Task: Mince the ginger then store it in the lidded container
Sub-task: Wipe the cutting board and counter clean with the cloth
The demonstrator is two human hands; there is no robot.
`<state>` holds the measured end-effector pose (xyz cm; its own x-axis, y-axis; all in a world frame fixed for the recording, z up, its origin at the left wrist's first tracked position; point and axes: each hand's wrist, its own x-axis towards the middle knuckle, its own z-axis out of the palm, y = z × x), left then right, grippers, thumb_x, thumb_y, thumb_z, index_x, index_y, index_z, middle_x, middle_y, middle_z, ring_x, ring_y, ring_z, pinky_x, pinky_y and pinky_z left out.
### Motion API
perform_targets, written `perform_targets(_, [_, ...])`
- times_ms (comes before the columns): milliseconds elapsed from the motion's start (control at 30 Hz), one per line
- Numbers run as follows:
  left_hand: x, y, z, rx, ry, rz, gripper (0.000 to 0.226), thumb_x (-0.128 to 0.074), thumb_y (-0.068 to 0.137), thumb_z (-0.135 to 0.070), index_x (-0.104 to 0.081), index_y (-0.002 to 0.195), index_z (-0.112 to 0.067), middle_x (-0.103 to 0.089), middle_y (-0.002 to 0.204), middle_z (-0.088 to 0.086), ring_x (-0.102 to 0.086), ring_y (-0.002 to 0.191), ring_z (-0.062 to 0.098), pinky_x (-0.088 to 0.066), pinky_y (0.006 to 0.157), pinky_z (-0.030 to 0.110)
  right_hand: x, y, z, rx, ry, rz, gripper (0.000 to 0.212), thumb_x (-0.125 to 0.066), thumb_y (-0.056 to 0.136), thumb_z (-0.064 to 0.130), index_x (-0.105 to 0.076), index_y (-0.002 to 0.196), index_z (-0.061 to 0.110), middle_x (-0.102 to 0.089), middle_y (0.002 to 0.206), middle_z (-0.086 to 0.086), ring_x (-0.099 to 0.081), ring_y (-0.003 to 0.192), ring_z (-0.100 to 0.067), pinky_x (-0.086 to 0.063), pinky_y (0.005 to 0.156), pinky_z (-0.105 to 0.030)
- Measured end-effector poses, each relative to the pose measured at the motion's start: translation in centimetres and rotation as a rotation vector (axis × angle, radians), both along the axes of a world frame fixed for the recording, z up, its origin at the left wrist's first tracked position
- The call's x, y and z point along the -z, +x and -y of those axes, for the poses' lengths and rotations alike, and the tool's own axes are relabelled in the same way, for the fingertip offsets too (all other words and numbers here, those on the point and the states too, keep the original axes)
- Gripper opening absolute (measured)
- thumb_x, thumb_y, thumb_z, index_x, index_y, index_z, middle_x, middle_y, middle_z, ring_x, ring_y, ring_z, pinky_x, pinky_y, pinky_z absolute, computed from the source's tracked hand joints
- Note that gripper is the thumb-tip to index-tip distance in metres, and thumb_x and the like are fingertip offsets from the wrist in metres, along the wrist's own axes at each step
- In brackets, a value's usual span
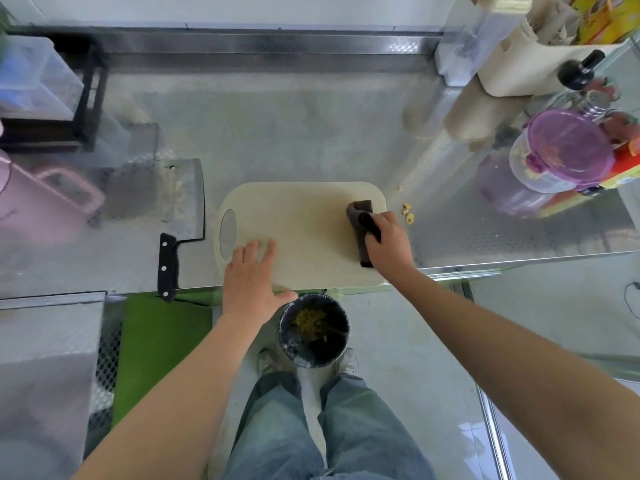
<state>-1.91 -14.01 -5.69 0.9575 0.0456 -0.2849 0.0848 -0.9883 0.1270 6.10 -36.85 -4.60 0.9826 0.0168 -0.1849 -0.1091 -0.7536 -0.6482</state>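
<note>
One pink jug (41, 199) sits far left, cut off by the edge and blurred. Next comes a single cleaver (183, 202), lying flat on the dimpled steel worktop (294, 133), its black handle riveted and pale flecks stuck to the broad blade. One cream plastic cutting board (304, 216), round-cornered with an oval hole at its left end, lies at the worktop's near edge. The left grip (251, 282) is open, fingers straight and pressed flat on the board. Below it on the floor stands one dark round bin (290, 351) with yellowish scraps inside. The right grip (389, 244) is curled round a dark brown cloth (360, 209) on the board's right end, with something black on top that I can't make out. A few ginger bits (408, 213) lie just beside the board. Far right stands one clear lidded container (568, 147), its purple lid clipped on and pale bits dimly showing through its wall.
</note>
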Motion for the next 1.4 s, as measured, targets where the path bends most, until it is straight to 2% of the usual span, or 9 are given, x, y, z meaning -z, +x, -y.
perform_targets(67, [0.0, -0.1, -0.7, 0.003, -0.043, 0.020, 0.098, -0.067, 0.074, -0.062, -0.023, 0.150, -0.019, -0.029, 0.147, 0.005, -0.029, 0.131, 0.027, -0.036, 0.106, 0.038, 0.8, -0.1, -0.6, -0.035, -0.031, 0.016, 0.042, -0.048, 0.088, -0.002, -0.061, 0.126, 0.009, -0.054, 0.114, -0.010, -0.050, 0.102, -0.024, -0.041, 0.086, -0.028])
perform_targets(233, [-0.3, 0.1, -1.5, 0.015, -0.089, 0.048, 0.091, -0.075, 0.071, -0.053, -0.034, 0.146, -0.019, -0.036, 0.144, 0.004, -0.033, 0.129, 0.026, -0.039, 0.102, 0.038, 0.1, -2.5, -2.2, -0.457, 0.046, -0.084, 0.023, -0.055, 0.083, 0.005, -0.071, 0.099, 0.007, -0.057, 0.088, -0.005, -0.052, 0.081, -0.022, -0.041, 0.073, -0.029])
perform_targets(467, [-0.2, -0.3, -1.6, -0.080, -0.020, -0.014, 0.093, -0.067, 0.069, -0.068, -0.026, 0.147, -0.038, -0.014, 0.154, 0.024, -0.009, 0.144, 0.037, -0.014, 0.118, 0.045, 0.8, 5.1, -2.9, -0.082, -0.053, -0.009, 0.043, -0.045, 0.091, 0.000, -0.057, 0.131, 0.012, -0.052, 0.117, -0.013, -0.049, 0.107, -0.031, -0.041, 0.093, -0.034])
perform_targets(600, [-0.6, 0.0, -1.7, -0.105, -0.053, -0.048, 0.097, -0.069, 0.066, -0.069, -0.025, 0.147, -0.040, -0.013, 0.156, 0.021, -0.010, 0.145, 0.034, -0.023, 0.115, 0.040, 1.4, 1.8, -5.6, -0.291, 0.014, 0.004, 0.045, -0.049, 0.080, -0.010, -0.069, 0.115, 0.012, -0.057, 0.110, -0.013, -0.046, 0.102, -0.026, -0.027, 0.082, -0.020])
perform_targets(733, [-0.8, 0.0, -1.8, -0.111, -0.078, -0.039, 0.098, -0.072, 0.063, -0.069, -0.029, 0.146, -0.040, -0.017, 0.155, 0.020, -0.014, 0.144, 0.033, -0.027, 0.113, 0.041, -0.2, 1.4, -5.7, -0.623, 0.021, -0.082, 0.033, -0.051, 0.076, 0.000, -0.074, 0.099, 0.004, -0.063, 0.094, -0.016, -0.057, 0.090, -0.030, -0.038, 0.075, -0.026])
perform_targets(933, [-0.8, 0.1, -1.7, -0.139, -0.103, -0.072, 0.111, -0.073, 0.063, -0.066, -0.017, 0.150, -0.026, -0.009, 0.159, 0.018, -0.007, 0.148, 0.029, -0.036, 0.107, 0.041, 0.5, 7.5, -6.1, -0.149, -0.086, -0.013, 0.047, -0.044, 0.089, -0.001, -0.058, 0.131, 0.014, -0.053, 0.120, -0.011, -0.052, 0.108, -0.031, -0.045, 0.090, -0.034])
perform_targets(1133, [-0.7, 0.2, -1.7, -0.187, -0.132, -0.089, 0.134, -0.075, 0.060, -0.065, 0.002, 0.150, -0.003, -0.007, 0.160, 0.015, -0.004, 0.148, 0.024, -0.035, 0.109, 0.036, 1.6, 3.1, -8.3, -0.486, 0.095, -0.079, 0.044, -0.046, 0.077, -0.014, -0.073, 0.105, 0.008, -0.062, 0.105, -0.015, -0.054, 0.101, -0.028, -0.037, 0.085, -0.025])
perform_targets(1300, [-0.9, 0.2, -1.6, -0.178, -0.148, -0.086, 0.133, -0.077, 0.058, -0.065, -0.003, 0.148, 0.000, -0.014, 0.158, 0.019, -0.009, 0.148, 0.029, -0.035, 0.110, 0.038, 0.6, 0.4, -6.8, -0.849, -0.070, -0.339, 0.033, -0.047, 0.077, -0.006, -0.071, 0.097, 0.004, -0.066, 0.098, -0.009, -0.056, 0.091, -0.025, -0.046, 0.083, -0.034])
perform_targets(1400, [-1.2, 0.5, -1.7, -0.127, -0.116, -0.126, 0.121, -0.077, 0.065, -0.060, -0.008, 0.147, -0.003, -0.008, 0.158, 0.020, -0.006, 0.148, 0.031, -0.035, 0.110, 0.039, -0.5, 2.3, -6.2, -0.624, 0.064, -0.197, 0.037, -0.046, 0.075, -0.008, -0.072, 0.099, 0.003, -0.065, 0.097, -0.013, -0.053, 0.088, -0.022, -0.041, 0.077, -0.030])
